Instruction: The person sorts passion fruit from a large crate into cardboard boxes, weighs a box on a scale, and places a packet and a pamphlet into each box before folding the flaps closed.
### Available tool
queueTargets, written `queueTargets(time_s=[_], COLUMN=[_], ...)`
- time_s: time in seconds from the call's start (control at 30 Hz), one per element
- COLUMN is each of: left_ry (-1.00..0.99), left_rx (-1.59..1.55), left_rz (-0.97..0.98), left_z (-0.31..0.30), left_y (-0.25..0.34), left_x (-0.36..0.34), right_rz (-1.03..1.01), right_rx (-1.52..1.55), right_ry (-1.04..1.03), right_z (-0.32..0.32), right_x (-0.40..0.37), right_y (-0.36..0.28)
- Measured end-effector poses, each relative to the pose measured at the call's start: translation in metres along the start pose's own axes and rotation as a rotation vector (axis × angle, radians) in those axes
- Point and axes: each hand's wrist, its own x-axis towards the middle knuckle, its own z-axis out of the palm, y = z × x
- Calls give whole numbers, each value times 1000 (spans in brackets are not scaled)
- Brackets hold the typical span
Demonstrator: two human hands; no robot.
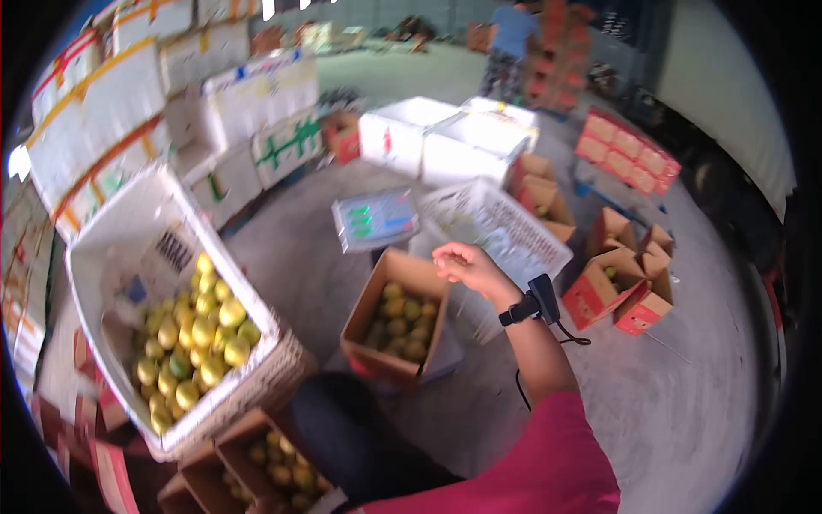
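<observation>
My right hand [464,264], with a black device strapped at the wrist, is above the right rim of an open cardboard box [360,330] of yellow-green fruit [402,321]. Its fingers are curled together; whatever they hold, if anything, is too blurred to make out. My left hand is out of view. Behind the box stands a scale display [377,220] with green digits. At the left, a large white foam box [218,248] is tilted and holds many yellow-green fruits [201,334].
A white plastic crate [535,236] lies beyond my right hand. Open red-and-brown cartons [591,291] stand at the right. Foam boxes [103,103] are stacked at the left, with open ones [471,163] further back. More fruit boxes [227,445] sit at lower left. A person [512,38] stands in the background.
</observation>
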Motion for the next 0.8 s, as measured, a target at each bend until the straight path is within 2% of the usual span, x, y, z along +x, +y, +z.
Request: queueTargets(time_s=[0.07,0.13,0.17,0.33,0.43,0.47,0.53,0.6,0.67,0.7,0.73,0.8], left_ry=[73,73,82,88,109,126,59,68,63,65,67,63], left_rx=[31,4,-27,-4,31,69,-49,-7,-8,-62,-117,-117], left_rz=[-38,-75,-84,-132,-153,-134,-208,-170,-175,-191,-209,-221], left_z=[5,8,8,3,17,19,16,9,7,8,9,5], left_y=[-18,-42,-49,-44,-42,-39,-32,-21,-25,-31,-35,-32], left_x=[-5,-6,-9,-8,-10,-10,-12,-14,-13,-14,-14,-11], right_rz=[-164,-151,-143,-37,48,42,110,213,178,293,259,323], right_rx=[-121,-262,-234,-311,-588,-591,-823,-987,-1149,-1095,-1064,-1000], right_ry=[-112,-142,-175,-177,-74,-77,-64,-106,-224,-196,-135,58], right_z=[32,59,70,100,110,113,119,126,130,133,135,144], right_x=[13,19,26,68,92,96,103,105,118,90,101,96], right_y=[70,93,107,127,130,129,129,125,151,108,162,166])
